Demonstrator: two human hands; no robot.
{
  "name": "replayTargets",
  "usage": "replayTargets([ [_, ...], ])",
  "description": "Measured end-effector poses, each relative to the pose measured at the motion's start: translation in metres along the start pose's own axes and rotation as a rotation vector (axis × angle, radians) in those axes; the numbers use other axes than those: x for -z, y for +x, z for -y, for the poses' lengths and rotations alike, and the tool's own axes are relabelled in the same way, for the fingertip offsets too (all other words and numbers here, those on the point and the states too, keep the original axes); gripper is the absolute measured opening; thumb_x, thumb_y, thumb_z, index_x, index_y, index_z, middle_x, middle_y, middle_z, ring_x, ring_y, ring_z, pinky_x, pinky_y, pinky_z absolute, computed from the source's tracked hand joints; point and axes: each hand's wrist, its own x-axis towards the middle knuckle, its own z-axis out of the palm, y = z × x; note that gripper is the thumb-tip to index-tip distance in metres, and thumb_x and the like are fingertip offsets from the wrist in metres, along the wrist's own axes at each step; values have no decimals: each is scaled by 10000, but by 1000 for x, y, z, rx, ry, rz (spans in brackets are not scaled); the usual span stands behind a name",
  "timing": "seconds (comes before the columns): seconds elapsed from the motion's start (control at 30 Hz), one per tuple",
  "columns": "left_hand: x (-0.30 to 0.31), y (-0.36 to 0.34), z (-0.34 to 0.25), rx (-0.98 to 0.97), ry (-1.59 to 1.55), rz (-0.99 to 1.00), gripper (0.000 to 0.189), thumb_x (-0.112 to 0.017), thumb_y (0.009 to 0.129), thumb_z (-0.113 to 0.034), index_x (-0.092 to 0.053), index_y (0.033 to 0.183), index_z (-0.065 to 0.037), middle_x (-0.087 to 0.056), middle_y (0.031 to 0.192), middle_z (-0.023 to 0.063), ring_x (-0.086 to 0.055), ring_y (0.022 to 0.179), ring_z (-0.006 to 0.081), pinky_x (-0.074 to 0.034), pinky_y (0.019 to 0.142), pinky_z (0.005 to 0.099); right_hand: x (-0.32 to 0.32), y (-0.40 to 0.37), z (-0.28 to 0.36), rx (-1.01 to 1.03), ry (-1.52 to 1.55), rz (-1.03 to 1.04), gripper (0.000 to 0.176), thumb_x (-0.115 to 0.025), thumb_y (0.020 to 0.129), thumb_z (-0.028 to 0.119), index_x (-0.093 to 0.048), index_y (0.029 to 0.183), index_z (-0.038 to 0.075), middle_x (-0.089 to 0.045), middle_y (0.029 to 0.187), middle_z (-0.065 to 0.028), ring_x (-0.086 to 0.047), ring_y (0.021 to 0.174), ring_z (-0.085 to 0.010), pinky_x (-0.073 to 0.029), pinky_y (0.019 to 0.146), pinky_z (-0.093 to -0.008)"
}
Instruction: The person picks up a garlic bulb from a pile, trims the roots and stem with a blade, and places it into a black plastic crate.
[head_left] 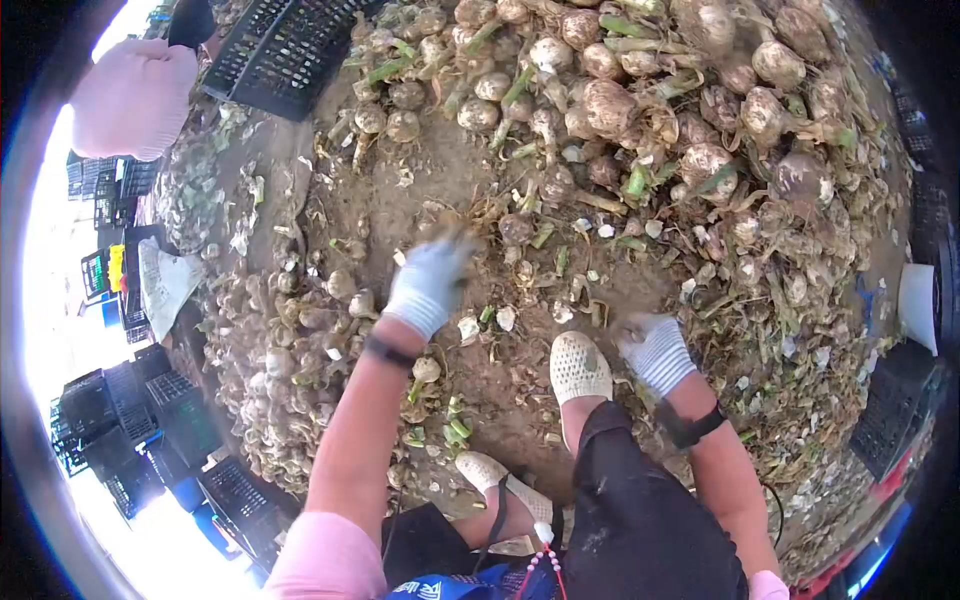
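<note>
My left hand, in a white glove, is over the bare dirt left of centre; its fingertips are smeared by motion, so I cannot tell whether it holds anything. My right hand, gloved in white with stripes at the cuff, hangs low beside my right shoe, with its fingers blurred and partly hidden. Above both hands lies a large heap of dirty garlic bulbs with green and dry stalks. A second pile of smaller bulbs spreads to the left of my left forearm.
A black crate stands at the upper left beside a person in a pink top. More black crates stack along the left edge, another at the right near a white container. Peelings and stalks litter the ground.
</note>
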Motion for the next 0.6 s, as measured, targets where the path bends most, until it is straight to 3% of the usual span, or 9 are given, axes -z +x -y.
replayTargets([
  [0.03,-35,20,9,-195,59,4,566,-699,724,-99,-493,1250,-110,-484,1320,123,-466,1206,331,-399,1036,398,6,-2,4,-33,6,51,198,-651,757,208,-651,844,30,-628,735,-196,-596,692,-387,-482,610,-393],
  [0.07,-43,28,11,-204,52,5,566,-699,724,-99,-493,1250,-110,-484,1320,123,-466,1206,331,-399,1036,398,9,-4,3,10,-50,29,195,-651,767,206,-653,843,27,-630,721,-190,-605,671,-369,-484,610,-384],
  [0.17,-48,40,13,-97,171,65,614,-719,703,-118,-474,1267,-108,-459,1349,100,-464,1194,334,-412,1015,403,18,-16,3,-130,-8,13,196,-645,788,203,-654,850,18,-627,706,-187,-613,653,-339,-485,610,-373],
  [0.23,-41,27,7,139,86,119,686,-727,688,-129,-429,1305,-105,-456,1338,121,-472,1172,335,-423,991,409,17,-21,-13,-87,18,10,211,-643,810,217,-657,858,12,-630,705,-178,-620,646,-312,-489,613,-360],
  [0.37,-51,23,37,183,4,134,763,-748,677,-175,-375,1336,-78,-459,1320,179,-484,1153,348,-426,974,417,17,-17,-4,-83,120,-29,211,-647,804,218,-659,869,18,-650,760,-177,-627,692,-326,-500,640,-359],
  [0.43,-73,28,55,223,-13,122,736,-767,688,-210,-403,1310,-58,-522,1264,155,-517,1114,302,-431,967,400,11,-6,3,-32,28,-51,181,-633,794,198,-658,855,30,-646,751,-171,-617,698,-354,-500,648,-382],
  [0.5,-117,31,78,136,-1130,-50,704,-790,688,-211,-439,1275,-44,-591,1151,120,-559,1041,226,-462,920,358,9,6,18,21,-76,-25,165,-633,776,208,-646,824,50,-631,743,-160,-606,712,-368,-497,658,-415],
  [0.53,-47,18,24,285,-1239,30,662,-797,696,-189,-463,1249,-41,-612,1094,97,-566,991,178,-485,883,328,10,10,29,101,-170,-64,166,-636,766,217,-638,811,57,-621,745,-156,-603,721,-367,-495,660,-423],
  [0.6,-16,-6,-4,263,-1099,-46,663,-801,690,-168,-463,1245,-35,-609,1105,95,-575,973,175,-491,882,331,18,19,51,165,-352,-17,180,-652,743,246,-621,795,76,-618,798,-144,-612,762,-346,-499,689,-428],
])
